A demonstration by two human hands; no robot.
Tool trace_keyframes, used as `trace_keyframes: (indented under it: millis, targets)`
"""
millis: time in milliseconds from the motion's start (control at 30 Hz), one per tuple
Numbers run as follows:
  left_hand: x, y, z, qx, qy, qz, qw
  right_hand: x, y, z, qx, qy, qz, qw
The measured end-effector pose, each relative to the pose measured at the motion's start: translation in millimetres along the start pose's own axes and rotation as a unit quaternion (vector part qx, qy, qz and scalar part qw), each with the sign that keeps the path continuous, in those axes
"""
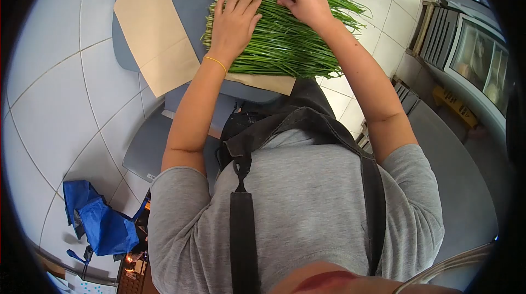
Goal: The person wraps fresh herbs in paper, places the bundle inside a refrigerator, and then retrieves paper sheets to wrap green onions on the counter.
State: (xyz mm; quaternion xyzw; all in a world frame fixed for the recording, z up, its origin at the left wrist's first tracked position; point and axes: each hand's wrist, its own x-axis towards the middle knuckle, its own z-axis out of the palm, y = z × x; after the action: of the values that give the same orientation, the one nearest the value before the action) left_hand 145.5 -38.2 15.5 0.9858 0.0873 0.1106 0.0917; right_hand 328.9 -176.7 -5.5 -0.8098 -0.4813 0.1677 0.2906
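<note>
On brown paper (268,83) lie our green stems (290,47); our left hand (235,23) rests spread on them; whether our curled right hand (307,6) grips any, we cannot tell; gentle touches should keep stems straight.

Greens (290,42) lie on paper (268,82) on the table (189,3), another sheet (156,31) to their left; a cabinet (478,58) stands at the far right.
</note>
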Motion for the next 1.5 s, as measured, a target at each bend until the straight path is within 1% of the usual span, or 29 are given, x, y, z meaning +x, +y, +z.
trace_keyframes:
  millis: [67,133,333,433,533,633,733,867,933,967,1067,1100,1200,1233,1300,1333,1400,1433,1500]
  targets:
    - [-5,-1,4,0.001,-0.015,0.000,1.000,2,-2,-7,0.017,-0.016,0.031,0.999]
    - [-10,0,5,-0.007,-0.010,-0.002,1.000,4,-4,-13,0.020,-0.032,0.058,0.998]
    - [-14,6,7,-0.006,0.001,-0.007,1.000,8,0,-10,0.058,-0.022,0.043,0.997]
    - [-12,6,9,-0.011,0.003,-0.012,1.000,8,-4,-10,0.060,-0.024,0.053,0.996]
    - [-10,8,8,-0.017,0.009,-0.017,1.000,8,-5,-8,0.060,-0.021,0.070,0.995]
    - [-9,10,8,-0.020,0.016,-0.025,0.999,8,-10,-12,0.066,-0.030,0.110,0.991]
    - [-9,11,7,-0.026,0.017,-0.028,0.999,7,-6,-10,0.075,0.018,0.074,0.994]
    - [-7,7,5,-0.069,0.043,-0.037,0.996,7,-2,-10,0.022,0.059,-0.003,0.998]
    - [-2,0,2,-0.061,0.074,-0.070,0.993,6,-3,-10,0.000,0.069,-0.046,0.997]
    - [0,-5,2,-0.058,0.090,-0.086,0.991,5,-4,-10,-0.004,0.062,-0.048,0.997]
    - [5,-37,16,-0.056,0.147,-0.226,0.961,-1,-10,-11,-0.011,0.046,-0.047,0.998]
    - [8,-44,20,-0.051,0.133,-0.274,0.951,-4,-13,-12,-0.010,0.044,-0.042,0.998]
    - [11,-79,42,-0.235,0.055,-0.319,0.917,-9,-11,-12,-0.027,0.028,-0.036,0.999]
    - [13,-78,39,-0.257,0.055,-0.328,0.907,-9,-11,-13,-0.035,0.022,-0.035,0.999]
    - [18,-80,34,-0.301,0.054,-0.346,0.887,-3,-16,-10,-0.018,0.090,-0.054,0.994]
    - [19,-79,29,-0.318,0.048,-0.342,0.883,0,-20,-8,-0.009,0.124,-0.063,0.990]
    - [19,-76,19,-0.354,0.035,-0.331,0.874,15,-28,-4,-0.013,0.143,-0.102,0.984]
    - [17,-74,19,-0.344,0.037,-0.324,0.881,23,-32,1,-0.014,0.153,-0.121,0.981]
    - [16,-75,17,-0.321,0.041,-0.309,0.894,36,-37,20,-0.021,0.122,-0.122,0.985]
